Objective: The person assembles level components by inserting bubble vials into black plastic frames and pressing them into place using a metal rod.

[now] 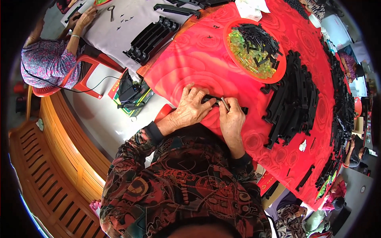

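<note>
My left hand (193, 105) presses a long black plastic strip (245, 110) against the red tablecloth near the table edge, its fingers bent over the strip's left part. In my right hand (232, 121), thumb and fingers pinch a short grey metal rod (225, 104), which stands tilted against the strip. The rod's lower end is hidden by my fingers. Beyond my hands lies an oval red tray (283, 65), holding small yellow-green clear pieces (241, 47) and small black pieces (260, 35). A large heap of black plastic strips (293, 99) lies to the right.
More black strips (152, 39) lie on a grey-covered table at upper left, near a metal tool with a ring handle (111, 12). Another person (51, 65) sits there on a red plastic chair (89, 77). A wooden bench (59, 166) stands left; a box (137, 105) is on the floor.
</note>
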{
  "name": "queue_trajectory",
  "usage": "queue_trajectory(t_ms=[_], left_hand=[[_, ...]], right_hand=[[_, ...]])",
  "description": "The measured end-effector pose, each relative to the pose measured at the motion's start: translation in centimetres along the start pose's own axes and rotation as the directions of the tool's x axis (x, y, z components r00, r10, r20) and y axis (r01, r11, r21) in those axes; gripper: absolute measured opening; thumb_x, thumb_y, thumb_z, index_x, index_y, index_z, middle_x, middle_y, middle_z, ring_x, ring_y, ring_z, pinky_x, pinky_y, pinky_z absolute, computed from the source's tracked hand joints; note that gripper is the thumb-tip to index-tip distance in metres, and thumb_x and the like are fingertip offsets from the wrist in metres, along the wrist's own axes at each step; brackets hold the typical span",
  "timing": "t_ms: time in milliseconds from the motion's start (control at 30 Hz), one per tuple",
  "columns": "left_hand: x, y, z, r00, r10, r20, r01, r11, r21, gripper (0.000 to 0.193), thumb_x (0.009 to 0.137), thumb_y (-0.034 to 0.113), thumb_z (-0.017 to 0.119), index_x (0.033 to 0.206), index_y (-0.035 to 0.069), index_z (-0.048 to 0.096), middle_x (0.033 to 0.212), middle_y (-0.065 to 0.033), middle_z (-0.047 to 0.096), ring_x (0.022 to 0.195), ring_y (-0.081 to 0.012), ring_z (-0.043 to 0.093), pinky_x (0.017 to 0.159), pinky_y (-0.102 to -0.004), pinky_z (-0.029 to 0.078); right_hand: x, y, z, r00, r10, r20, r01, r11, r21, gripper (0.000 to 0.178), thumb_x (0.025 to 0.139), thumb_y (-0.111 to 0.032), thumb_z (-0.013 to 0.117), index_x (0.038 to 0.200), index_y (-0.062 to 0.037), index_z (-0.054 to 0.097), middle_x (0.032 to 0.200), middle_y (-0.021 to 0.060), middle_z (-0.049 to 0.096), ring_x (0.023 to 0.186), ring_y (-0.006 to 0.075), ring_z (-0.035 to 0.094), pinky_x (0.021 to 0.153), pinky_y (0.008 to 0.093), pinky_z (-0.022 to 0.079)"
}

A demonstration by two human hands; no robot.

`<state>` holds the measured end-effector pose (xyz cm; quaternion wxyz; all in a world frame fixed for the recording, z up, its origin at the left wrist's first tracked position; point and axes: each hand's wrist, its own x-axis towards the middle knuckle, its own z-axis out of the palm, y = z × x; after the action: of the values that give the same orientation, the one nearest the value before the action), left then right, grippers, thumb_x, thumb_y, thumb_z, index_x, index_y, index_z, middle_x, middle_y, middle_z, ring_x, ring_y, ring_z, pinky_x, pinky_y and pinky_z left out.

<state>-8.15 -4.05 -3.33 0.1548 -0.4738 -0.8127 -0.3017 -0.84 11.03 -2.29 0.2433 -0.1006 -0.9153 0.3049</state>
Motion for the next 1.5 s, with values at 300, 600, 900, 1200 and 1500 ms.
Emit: queue_trajectory(t_ms=[300, 600, 900, 1200, 1500], left_hand=[[-0.1, 0.2, 0.8, 0.998, -0.013, 0.059, 0.006, 0.994, 0.11, 0.03, 0.071, 0.02, 0.071, 0.101, 0.014, 0.067, 0.105, -0.0128, 0.052, 0.095, -0.0305, 0.05, 0.089, -0.0529, 0.037], [-0.3, 0.7, 1.0, 1.0, -0.022, 0.014, 0.02, 0.993, 0.118, 0.03, 0.07, 0.019, 0.07, 0.099, 0.014, 0.067, 0.106, -0.0131, 0.052, 0.096, -0.031, 0.05, 0.091, -0.0533, 0.035], [-0.2, 0.5, 0.9, 0.999, -0.01, 0.038, 0.005, 0.992, 0.122, 0.027, 0.07, 0.017, 0.069, 0.097, 0.011, 0.066, 0.108, -0.0147, 0.052, 0.097, -0.0316, 0.05, 0.087, -0.0511, 0.037], [0.6, 0.2, 0.3, 0.987, 0.02, 0.161, -0.037, 0.994, 0.105, 0.024, 0.073, 0.016, 0.066, 0.095, 0.009, 0.064, 0.102, -0.0148, 0.053, 0.094, -0.0308, 0.051, 0.078, -0.0432, 0.041], [0.9, -0.3, -0.1, 0.982, 0.051, 0.184, -0.053, 0.999, 0.005, 0.023, 0.073, 0.017, 0.068, 0.095, 0.008, 0.065, 0.099, -0.0116, 0.054, 0.092, -0.0285, 0.052, 0.078, -0.0414, 0.043]], right_hand=[[-1.5, -1.1, -0.7, 1.0, -0.02, -0.016, 0.02, 1.0, -0.016, 0.019, 0.081, -0.011, 0.067, 0.096, -0.0022, 0.061, 0.094, 0.0133, 0.057, 0.073, 0.0302, 0.062, 0.058, 0.0365, 0.052], [-2.4, 0.0, -1.2, 0.999, -0.011, -0.041, 0.011, 1.0, -0.009, 0.027, 0.076, -0.003, 0.062, 0.103, -0.0026, 0.062, 0.099, 0.0136, 0.054, 0.081, 0.0306, 0.062, 0.064, 0.037, 0.053], [-1.0, -0.5, -2.8, 0.963, 0.036, 0.267, 0.013, 0.984, -0.179, 0.024, 0.08, -0.008, 0.057, 0.103, -0.0031, 0.061, 0.099, 0.0101, 0.055, 0.075, 0.0318, 0.062, 0.06, 0.0411, 0.051], [-0.5, -0.2, -4.3, 0.99, 0.1, -0.102, -0.069, 0.959, 0.275, 0.013, 0.083, 0.002, 0.058, 0.094, 0.0018, 0.064, 0.087, 0.008, 0.056, 0.069, 0.0139, 0.051, 0.06, 0.0274, 0.043], [0.1, 0.0, -3.5, 0.936, -0.003, 0.352, 0.016, 0.999, -0.036, 0.036, 0.076, -0.013, 0.061, 0.112, -0.0096, 0.062, 0.082, 0.0131, 0.067, 0.066, 0.0307, 0.065, 0.058, 0.0398, 0.052]])
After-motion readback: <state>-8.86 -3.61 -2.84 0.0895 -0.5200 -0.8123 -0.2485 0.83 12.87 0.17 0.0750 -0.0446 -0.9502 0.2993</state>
